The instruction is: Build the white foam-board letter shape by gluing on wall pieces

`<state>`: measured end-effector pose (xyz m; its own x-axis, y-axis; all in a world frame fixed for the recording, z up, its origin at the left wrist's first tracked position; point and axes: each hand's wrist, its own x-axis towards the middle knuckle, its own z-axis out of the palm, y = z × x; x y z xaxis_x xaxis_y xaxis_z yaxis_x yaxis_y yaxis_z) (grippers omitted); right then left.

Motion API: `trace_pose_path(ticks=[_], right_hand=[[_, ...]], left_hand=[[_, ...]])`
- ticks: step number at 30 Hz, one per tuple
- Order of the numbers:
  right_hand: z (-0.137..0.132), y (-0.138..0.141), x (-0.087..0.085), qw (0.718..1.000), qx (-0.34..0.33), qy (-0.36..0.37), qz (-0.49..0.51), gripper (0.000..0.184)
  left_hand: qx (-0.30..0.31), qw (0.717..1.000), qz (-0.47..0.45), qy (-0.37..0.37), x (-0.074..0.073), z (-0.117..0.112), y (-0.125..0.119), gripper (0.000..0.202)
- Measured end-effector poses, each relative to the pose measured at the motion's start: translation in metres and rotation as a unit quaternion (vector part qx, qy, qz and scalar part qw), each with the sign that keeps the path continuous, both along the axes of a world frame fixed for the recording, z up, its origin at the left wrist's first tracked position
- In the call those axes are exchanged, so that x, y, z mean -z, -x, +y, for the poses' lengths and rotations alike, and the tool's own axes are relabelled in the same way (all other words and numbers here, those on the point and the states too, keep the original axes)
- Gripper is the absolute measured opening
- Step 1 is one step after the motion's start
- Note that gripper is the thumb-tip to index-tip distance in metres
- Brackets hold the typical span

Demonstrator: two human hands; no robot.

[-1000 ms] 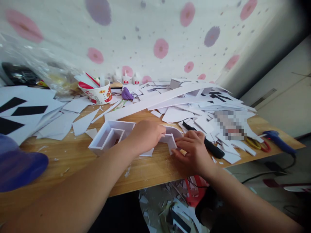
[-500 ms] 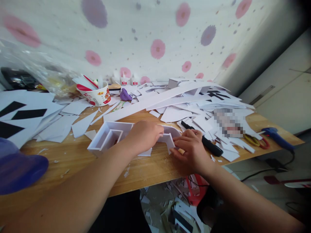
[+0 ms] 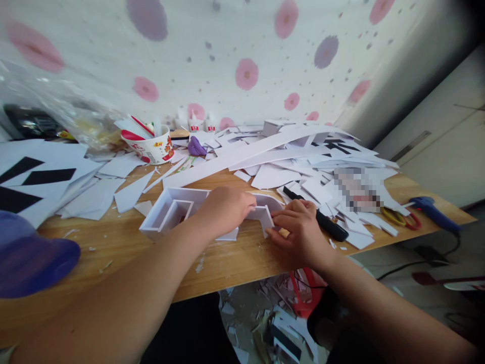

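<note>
A white foam-board model (image 3: 172, 210) with raised walls lies on the wooden table (image 3: 235, 258). My left hand (image 3: 227, 207) rests over its right part, fingers curled down onto a wall. My right hand (image 3: 299, 230) presses its fingertips against the model's right end piece (image 3: 265, 215), fingers held together. A black utility knife (image 3: 322, 220) lies just behind my right hand.
White offcuts (image 3: 288, 162) cover the back and right of the table. A paper cup (image 3: 151, 146) and glue bottles (image 3: 195, 123) stand at the back. Scissors (image 3: 399, 218) and a blue glue gun (image 3: 432, 210) lie far right. A purple cap brim (image 3: 30, 258) fills the left edge. Scraps litter the floor below.
Both hands stay on the model's right end; only the view has shifted slightly.
</note>
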<state>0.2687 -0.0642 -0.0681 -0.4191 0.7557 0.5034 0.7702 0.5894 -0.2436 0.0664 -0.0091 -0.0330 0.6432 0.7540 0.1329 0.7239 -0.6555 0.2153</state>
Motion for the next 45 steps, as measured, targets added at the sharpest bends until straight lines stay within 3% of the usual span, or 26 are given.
trace_pose_path(ticks=[6,10,13,16,22,27,32,39,45], right_hand=[[-0.002,-0.005,-0.004,1.0,-0.021,0.005,-0.022,0.012],[-0.005,-0.021,-0.02,0.996,-0.056,0.003,0.068,0.02],[-0.008,-0.04,-0.028,0.99,-0.032,0.0,0.137,0.019],[-0.009,-0.057,-0.024,0.991,-0.007,0.001,0.134,0.015],[-0.014,-0.07,-0.01,0.998,-0.041,0.036,0.025,0.023],[-0.012,-0.088,-0.019,0.999,-0.01,0.025,0.042,0.021],[-0.007,-0.112,-0.025,0.995,0.053,0.078,0.015,0.021],[-0.015,-0.088,-0.019,0.977,0.01,0.178,-0.12,0.03],[-0.018,-0.066,-0.012,0.97,-0.008,0.18,-0.164,0.024]], left_hand=[[-0.004,1.0,-0.001,-0.001,-0.001,0.0,0.001,0.025],[0.02,0.999,-0.027,-0.01,-0.002,-0.001,0.004,0.023],[0.046,0.996,-0.062,-0.037,-0.003,-0.003,0.007,0.023],[0.046,0.994,-0.077,-0.062,-0.006,-0.006,0.01,0.025],[0.028,0.999,0.023,0.009,-0.012,-0.004,0.016,0.061],[0.049,0.994,0.062,0.071,-0.017,-0.003,0.022,0.095],[0.007,0.992,0.115,0.06,-0.028,-0.014,0.024,0.098],[-0.038,0.992,0.108,0.055,-0.023,-0.022,0.026,0.088],[-0.019,0.993,0.094,0.075,-0.033,-0.033,0.031,0.093]])
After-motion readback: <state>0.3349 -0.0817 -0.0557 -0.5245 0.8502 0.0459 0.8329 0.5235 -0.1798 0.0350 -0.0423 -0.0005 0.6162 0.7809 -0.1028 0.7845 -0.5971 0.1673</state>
